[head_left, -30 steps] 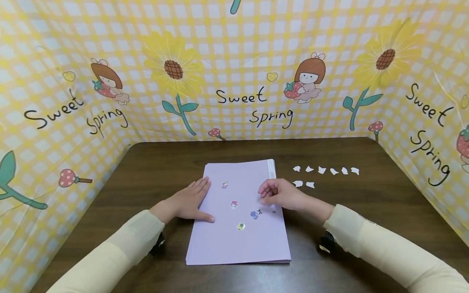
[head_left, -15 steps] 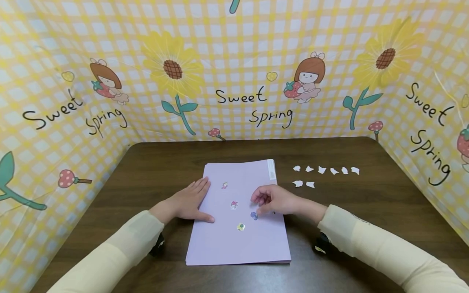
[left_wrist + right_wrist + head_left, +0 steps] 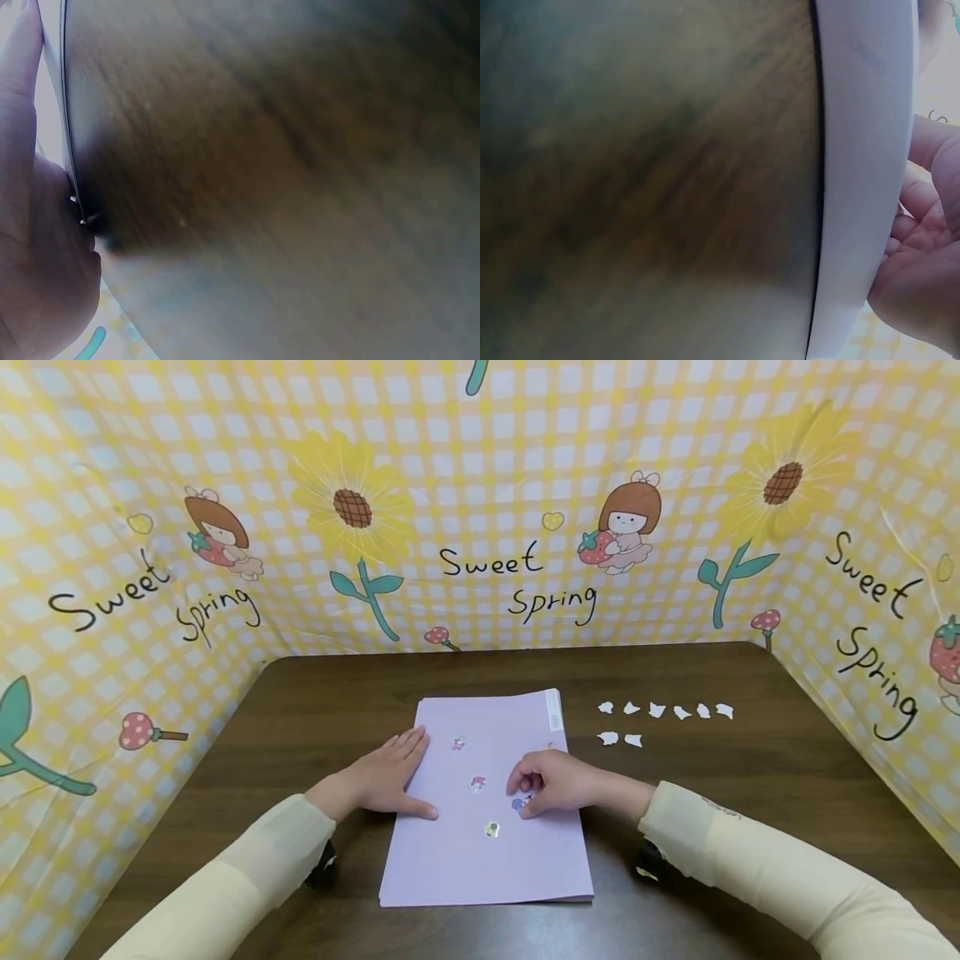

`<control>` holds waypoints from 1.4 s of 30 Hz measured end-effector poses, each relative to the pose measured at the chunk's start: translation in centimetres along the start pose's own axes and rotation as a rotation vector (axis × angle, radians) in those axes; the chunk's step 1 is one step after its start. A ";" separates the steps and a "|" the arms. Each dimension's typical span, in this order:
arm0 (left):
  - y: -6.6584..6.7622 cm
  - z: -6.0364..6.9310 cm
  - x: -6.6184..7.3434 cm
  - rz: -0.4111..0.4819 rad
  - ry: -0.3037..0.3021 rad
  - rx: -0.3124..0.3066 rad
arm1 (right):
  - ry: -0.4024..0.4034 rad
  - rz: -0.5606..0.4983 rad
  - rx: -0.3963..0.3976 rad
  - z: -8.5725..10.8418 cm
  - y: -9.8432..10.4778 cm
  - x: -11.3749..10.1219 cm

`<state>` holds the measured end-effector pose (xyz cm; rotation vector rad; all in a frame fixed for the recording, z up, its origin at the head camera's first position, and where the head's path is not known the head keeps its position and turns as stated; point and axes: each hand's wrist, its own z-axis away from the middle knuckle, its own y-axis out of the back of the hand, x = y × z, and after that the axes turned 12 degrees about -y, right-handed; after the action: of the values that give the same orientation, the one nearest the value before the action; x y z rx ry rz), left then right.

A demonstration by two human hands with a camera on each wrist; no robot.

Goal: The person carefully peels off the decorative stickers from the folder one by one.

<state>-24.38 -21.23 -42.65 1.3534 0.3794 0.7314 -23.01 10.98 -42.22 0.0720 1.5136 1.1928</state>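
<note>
A light purple folder [image 3: 450, 868] lies on the table with several small stickers on it. My left hand [image 3: 384, 777] rests flat on its left edge, thumb spread; the left wrist view shows that hand [image 3: 45, 247] at the left side. My right hand [image 3: 558, 781] is over the folder's right part, fingers bent, thumb and fingertip at the blue sticker [image 3: 518, 804], which it partly covers. Left of it are a pink sticker [image 3: 477, 785] and a green-yellow sticker [image 3: 492, 829]; a small one [image 3: 458, 743] is higher up. In the right wrist view the right hand [image 3: 930, 247] has curled fingers.
Several white scraps [image 3: 656, 710] lie in two rows on the brown table [image 3: 675, 827], right of the folder. A yellow checked cloth [image 3: 480, 468] with flowers and figures stands around the back and sides.
My right hand has moved down and slightly left to the blue sticker, uncovering a small mark near the folder's right edge. My left hand has stayed in place.
</note>
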 end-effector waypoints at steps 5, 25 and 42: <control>-0.1 0.1 0.0 0.006 0.002 0.003 | -0.003 0.043 0.003 0.0 -0.2 -0.1; -0.2 0.0 -0.1 0.003 0.018 -0.012 | 0.014 0.092 -0.014 0.0 -0.3 -0.4; -0.2 -0.1 -0.1 -0.006 0.007 -0.009 | 0.026 0.062 0.004 0.0 -0.2 0.0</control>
<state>-24.48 -21.22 -42.87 1.3404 0.3857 0.7323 -22.96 10.88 -42.35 0.1071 1.5461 1.2436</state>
